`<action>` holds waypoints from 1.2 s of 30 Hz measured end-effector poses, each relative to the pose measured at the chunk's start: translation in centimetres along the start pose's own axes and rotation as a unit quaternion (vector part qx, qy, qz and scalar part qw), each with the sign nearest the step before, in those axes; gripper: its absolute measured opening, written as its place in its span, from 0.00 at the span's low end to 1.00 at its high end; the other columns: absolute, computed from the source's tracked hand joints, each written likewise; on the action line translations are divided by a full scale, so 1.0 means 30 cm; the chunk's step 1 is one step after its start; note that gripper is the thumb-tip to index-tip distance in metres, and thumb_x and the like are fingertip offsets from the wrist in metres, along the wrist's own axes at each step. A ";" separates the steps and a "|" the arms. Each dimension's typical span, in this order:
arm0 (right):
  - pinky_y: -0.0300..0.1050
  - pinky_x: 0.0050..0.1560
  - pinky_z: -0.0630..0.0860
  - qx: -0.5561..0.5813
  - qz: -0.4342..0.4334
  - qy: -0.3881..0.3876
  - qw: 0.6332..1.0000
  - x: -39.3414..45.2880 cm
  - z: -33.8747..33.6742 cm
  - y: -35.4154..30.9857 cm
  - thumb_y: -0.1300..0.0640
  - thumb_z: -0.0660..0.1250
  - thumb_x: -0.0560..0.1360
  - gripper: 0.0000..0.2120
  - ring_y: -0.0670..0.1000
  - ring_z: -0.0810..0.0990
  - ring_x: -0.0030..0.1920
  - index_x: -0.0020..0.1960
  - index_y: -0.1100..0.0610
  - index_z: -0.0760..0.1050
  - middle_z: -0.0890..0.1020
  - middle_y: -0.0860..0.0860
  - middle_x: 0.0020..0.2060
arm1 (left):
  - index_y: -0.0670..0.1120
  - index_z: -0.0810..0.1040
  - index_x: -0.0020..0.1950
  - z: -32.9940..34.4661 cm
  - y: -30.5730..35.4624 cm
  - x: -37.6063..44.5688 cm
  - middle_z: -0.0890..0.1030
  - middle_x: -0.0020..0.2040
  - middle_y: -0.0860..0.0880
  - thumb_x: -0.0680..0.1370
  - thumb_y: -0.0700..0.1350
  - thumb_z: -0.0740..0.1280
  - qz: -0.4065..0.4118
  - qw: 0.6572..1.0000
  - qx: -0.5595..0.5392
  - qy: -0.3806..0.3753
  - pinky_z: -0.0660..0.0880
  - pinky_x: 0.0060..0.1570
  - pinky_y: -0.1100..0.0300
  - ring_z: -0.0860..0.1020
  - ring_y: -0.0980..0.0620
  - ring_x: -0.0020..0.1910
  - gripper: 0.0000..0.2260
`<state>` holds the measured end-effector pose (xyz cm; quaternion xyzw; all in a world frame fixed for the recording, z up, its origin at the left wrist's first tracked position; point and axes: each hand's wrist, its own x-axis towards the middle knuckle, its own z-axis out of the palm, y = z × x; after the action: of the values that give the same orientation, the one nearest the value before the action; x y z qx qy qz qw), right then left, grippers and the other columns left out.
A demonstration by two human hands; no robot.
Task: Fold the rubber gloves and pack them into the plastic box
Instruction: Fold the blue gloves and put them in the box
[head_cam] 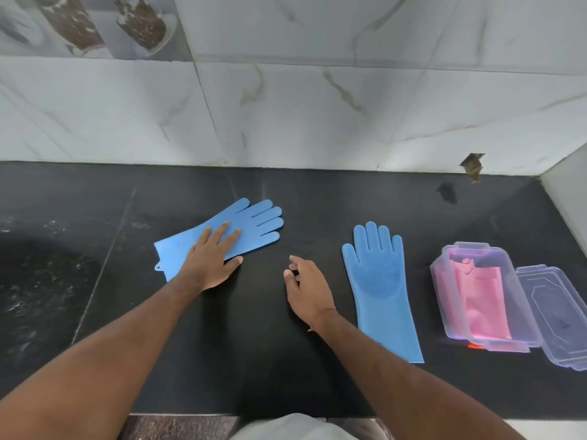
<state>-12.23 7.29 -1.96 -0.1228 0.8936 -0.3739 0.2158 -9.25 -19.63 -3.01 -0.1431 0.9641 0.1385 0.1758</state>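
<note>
Two gloves on counter, box and lid rightmost.

left hand: flat, fingers straight, arm extended | right hand: relaxed, fingers loosely curled

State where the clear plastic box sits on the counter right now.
In the head view the plastic box sits at the far right of the black counter, between the upright blue glove and its loose lid, with pink gloves inside.
</note>
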 end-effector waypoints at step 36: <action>0.46 0.34 0.85 0.158 0.162 0.083 0.971 0.076 -0.173 0.078 0.58 0.73 0.79 0.29 0.51 0.85 0.48 0.77 0.51 0.68 0.84 0.49 0.51 | 0.48 0.77 0.67 0.043 0.416 -0.042 0.85 0.57 0.49 0.84 0.47 0.72 -0.081 0.889 -0.447 -0.061 0.87 0.55 0.42 0.87 0.47 0.55 0.13</action>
<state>-16.85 11.24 -1.07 0.0906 0.8459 -0.4792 0.2157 -11.80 -7.44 -0.99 -0.2752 0.7727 0.5486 0.1620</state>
